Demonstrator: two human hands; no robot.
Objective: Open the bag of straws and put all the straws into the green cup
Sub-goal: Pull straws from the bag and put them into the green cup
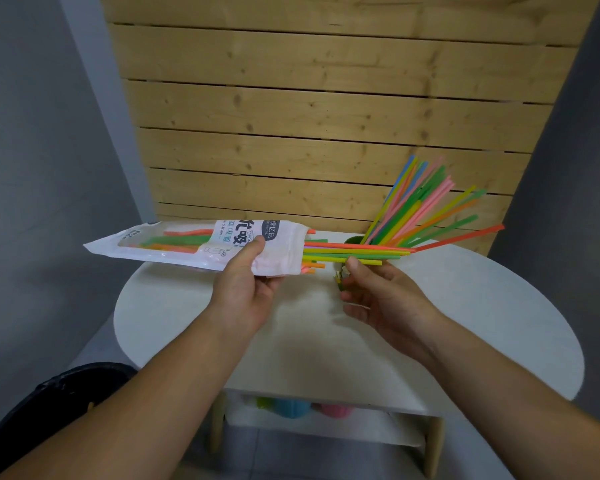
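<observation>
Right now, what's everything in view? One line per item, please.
bag of straws: one, white plastic with clear window, held level above the table's left side, open end facing right
straws in bag: several, mixed colours, sticking out of the open end
straws in cup: many, mixed colours, fanned up and right
green cup: one, mostly hidden, table's far side
table: one, white, round
cups on lower shelf: green, blue and pink, count unclear
slatted panel: one, pale wood, behind table
hands: left hand grips bag; right hand pinches protruding straws
</observation>
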